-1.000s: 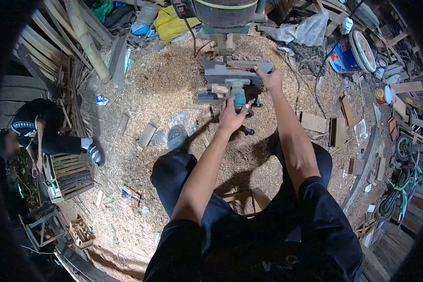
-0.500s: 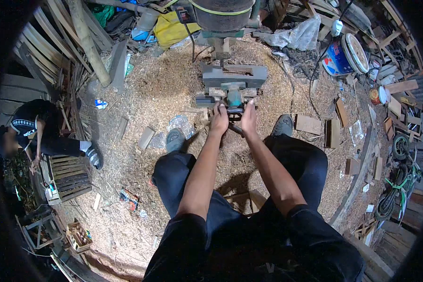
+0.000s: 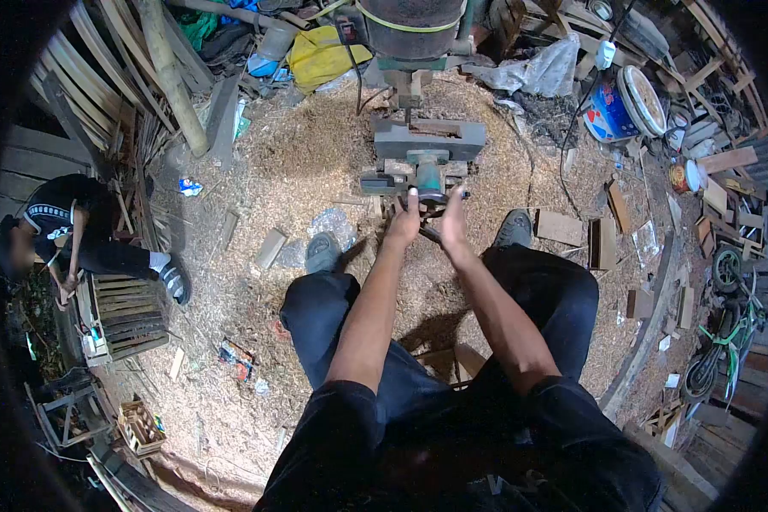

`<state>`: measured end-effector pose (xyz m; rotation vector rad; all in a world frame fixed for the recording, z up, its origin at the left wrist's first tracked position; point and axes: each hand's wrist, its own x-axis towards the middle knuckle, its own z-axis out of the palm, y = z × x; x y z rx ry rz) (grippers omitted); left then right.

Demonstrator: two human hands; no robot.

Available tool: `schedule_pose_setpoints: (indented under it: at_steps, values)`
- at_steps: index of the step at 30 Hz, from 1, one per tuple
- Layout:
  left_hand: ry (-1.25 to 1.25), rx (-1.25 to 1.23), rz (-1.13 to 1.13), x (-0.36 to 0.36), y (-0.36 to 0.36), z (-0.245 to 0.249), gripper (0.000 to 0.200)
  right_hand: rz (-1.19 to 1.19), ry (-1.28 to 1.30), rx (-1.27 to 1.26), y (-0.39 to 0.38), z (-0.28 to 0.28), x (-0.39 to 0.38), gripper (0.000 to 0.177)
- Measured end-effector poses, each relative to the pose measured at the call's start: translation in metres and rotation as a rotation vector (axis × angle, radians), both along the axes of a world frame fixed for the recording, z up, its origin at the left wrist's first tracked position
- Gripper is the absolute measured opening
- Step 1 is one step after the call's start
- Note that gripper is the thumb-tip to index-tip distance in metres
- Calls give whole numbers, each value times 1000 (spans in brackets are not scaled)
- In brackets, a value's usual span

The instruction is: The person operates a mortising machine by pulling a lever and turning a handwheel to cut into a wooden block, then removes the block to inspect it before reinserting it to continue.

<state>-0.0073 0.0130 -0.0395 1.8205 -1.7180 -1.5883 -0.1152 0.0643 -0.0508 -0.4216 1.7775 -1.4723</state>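
In front of me a green and grey metal vise (image 3: 429, 175) sits under an upright machine with a drum-shaped housing (image 3: 411, 30). A dark handwheel (image 3: 433, 200) is at the vise's near end. My left hand (image 3: 404, 224) is closed at the wheel's left side, its thumb pointing up along the rim. On the right side, my right hand (image 3: 454, 224) curls against the wheel; its fingers are partly hidden. Behind the vise is a grey slotted block (image 3: 429, 139), below the machine's spindle (image 3: 408, 102).
Wood shavings (image 3: 222, 333) cover the ground. Wood offcuts (image 3: 560, 228) lie to the right, with a paint bucket (image 3: 613, 107) beyond. A green bicycle (image 3: 725, 337) stands far right. At left, another person (image 3: 68, 226) sits by a slatted wooden crate (image 3: 128, 316).
Both my hands have shifted round the handwheel; my left thumb now stands upright along its rim. The other person's hands have moved slightly. My view has tilted a little.
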Motion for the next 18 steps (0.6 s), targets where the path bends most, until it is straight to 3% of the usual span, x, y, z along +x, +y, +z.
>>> schedule_pose_setpoints:
  at_steps: [3,5,6,8,9,11,13,14,15,17,18]
  values:
    - [-187,-27,10,11,-18,-58,74,-60,-210,-117,4,25,-21,88]
    - [-66,-54,-45,16,-19,-14,71,-5,-339,-286,2,57,-33,87]
    - [18,-133,-26,13,-17,-10,71,-9,-127,-192,-2,36,-41,88]
    - [92,-200,19,-3,-3,22,71,-28,-179,-205,6,30,-42,86]
    - [281,-453,-217,-6,-1,31,74,-34,-203,-215,10,29,-42,85]
    - [28,-558,-289,-4,-2,3,69,-49,-252,-237,16,29,-41,86]
    - [-2,-125,-151,9,-18,-25,65,-68,-301,-254,21,21,-45,87]
    - [-247,137,-345,23,-28,-22,66,93,-451,-585,14,1,-69,86]
    - [-347,52,-459,31,-19,-9,65,296,-661,-872,7,-20,-94,84]
    - [-415,-193,-7,21,-4,-38,61,-259,-103,-99,-3,40,-76,81]
    - [-256,-221,31,16,-5,-31,61,-275,-251,-189,-8,40,-70,82]
